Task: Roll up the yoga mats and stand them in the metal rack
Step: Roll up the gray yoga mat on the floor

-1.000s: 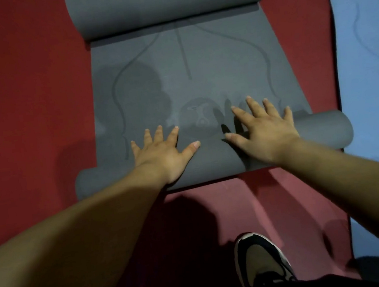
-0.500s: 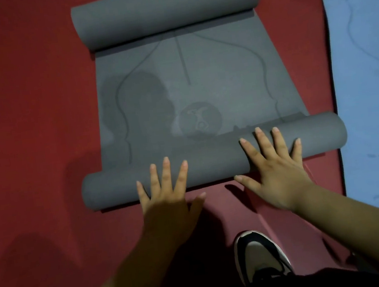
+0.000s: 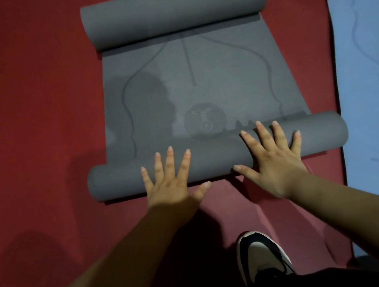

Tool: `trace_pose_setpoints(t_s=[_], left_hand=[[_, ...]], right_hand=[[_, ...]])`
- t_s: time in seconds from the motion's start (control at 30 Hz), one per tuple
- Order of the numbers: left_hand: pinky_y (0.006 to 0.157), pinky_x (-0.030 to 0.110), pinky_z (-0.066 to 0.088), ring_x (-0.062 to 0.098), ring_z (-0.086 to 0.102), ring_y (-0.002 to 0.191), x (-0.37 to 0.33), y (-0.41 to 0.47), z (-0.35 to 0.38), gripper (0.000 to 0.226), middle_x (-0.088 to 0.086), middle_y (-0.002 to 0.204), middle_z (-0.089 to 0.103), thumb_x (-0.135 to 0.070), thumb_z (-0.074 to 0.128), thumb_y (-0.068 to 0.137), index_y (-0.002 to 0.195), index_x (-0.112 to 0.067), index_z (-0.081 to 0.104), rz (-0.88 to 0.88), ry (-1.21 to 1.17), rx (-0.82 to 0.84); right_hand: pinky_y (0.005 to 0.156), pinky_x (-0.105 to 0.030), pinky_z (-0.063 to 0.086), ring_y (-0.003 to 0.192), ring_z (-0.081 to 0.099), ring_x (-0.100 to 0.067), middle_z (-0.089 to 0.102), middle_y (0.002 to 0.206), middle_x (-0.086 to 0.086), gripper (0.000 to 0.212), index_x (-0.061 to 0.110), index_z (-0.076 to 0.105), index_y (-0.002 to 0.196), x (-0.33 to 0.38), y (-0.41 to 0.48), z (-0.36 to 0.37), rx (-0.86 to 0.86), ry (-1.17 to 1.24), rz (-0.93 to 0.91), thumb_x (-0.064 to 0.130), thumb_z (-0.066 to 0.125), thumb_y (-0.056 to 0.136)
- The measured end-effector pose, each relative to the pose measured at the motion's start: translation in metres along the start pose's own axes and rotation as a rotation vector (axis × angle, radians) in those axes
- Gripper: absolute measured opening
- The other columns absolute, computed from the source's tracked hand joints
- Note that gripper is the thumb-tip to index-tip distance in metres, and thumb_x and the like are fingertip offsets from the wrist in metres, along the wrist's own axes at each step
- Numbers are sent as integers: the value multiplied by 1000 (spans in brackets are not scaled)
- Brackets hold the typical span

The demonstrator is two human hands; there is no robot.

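Head view: left hand (image 3: 169, 183) and right hand (image 3: 273, 164), fingers spread flat, have drawn back to the near side of the grey yoga mat's (image 3: 200, 83) near roll (image 3: 117, 182) on the red floor (image 3: 27, 114). They look reset for another push, with much of the mat unrolled.

Matt, perhaps foam, grey mat (image 3: 199, 76)

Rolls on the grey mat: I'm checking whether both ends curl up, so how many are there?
2: the far roll at the top of the picture, and the near roll under the fingers of the left hand and right hand.
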State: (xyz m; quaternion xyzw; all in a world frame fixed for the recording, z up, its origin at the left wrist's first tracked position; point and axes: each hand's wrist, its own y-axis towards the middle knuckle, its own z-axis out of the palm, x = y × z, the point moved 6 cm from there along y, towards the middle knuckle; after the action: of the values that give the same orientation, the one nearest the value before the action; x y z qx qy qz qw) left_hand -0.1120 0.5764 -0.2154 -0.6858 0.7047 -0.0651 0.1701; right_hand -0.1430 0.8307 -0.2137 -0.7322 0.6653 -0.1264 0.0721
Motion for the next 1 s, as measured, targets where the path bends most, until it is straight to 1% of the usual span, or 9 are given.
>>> trace_pose_setpoints(t_s=[0.13, 0.27, 0.5, 0.67, 0.9, 1.0], left_hand=[[119, 60, -22, 23, -30, 153, 0, 10, -7, 91, -6, 169, -24, -88, 25, 86, 157, -48, -15, 9, -34, -3], [119, 61, -21, 25, -27, 154, -1, 17, -13, 92, -4, 170, -22, -89, 24, 85, 158, -47, -14, 24, -55, -17], [119, 62, -19, 28, -25, 155, 0, 31, -19, 93, -1, 170, -20, -91, 20, 84, 158, -46, -13, 22, -32, 13], [120, 63, -16, 29, -20, 156, 1, 45, -25, 93, -2, 171, -15, -92, 15, 83, 158, -46, -13, 6, 11, 49], [122, 63, -10, 30, -8, 158, 1, 67, -36, 93, -2, 172, -6, -93, 13, 81, 159, -47, -10, -21, 53, 111], [123, 63, -6, 32, 0, 158, 3, 79, -40, 95, -3, 173, -4, -94, 17, 80, 159, -47, -9, -20, 58, 137]], right_hand=[[118, -72, -6, 157, -12, -33, -2, 172, 1, 94, 45, 1, 160, 0, 13, -6, -5, 21, 4, 95, 12, 80], [118, -71, -7, 157, -12, -33, 0, 172, 1, 93, 45, 1, 160, 0, 23, -9, -5, 19, 6, 94, 13, 81], [119, -70, -6, 157, -11, -33, 0, 172, 3, 94, 45, 1, 160, 0, 37, -13, 15, 2, 18, 95, 10, 80], [120, -69, -6, 157, -11, -33, 0, 172, 3, 97, 44, 0, 161, 1, 50, -20, 55, -20, 23, 95, 6, 79], [121, -68, -3, 158, -6, -32, 3, 173, 2, 99, 44, 3, 161, 1, 70, -29, 79, -25, 23, 96, 4, 77], [122, -67, -1, 158, -4, -31, 5, 172, 1, 100, 43, 6, 161, 2, 81, -34, 76, -12, 23, 97, 4, 77]])
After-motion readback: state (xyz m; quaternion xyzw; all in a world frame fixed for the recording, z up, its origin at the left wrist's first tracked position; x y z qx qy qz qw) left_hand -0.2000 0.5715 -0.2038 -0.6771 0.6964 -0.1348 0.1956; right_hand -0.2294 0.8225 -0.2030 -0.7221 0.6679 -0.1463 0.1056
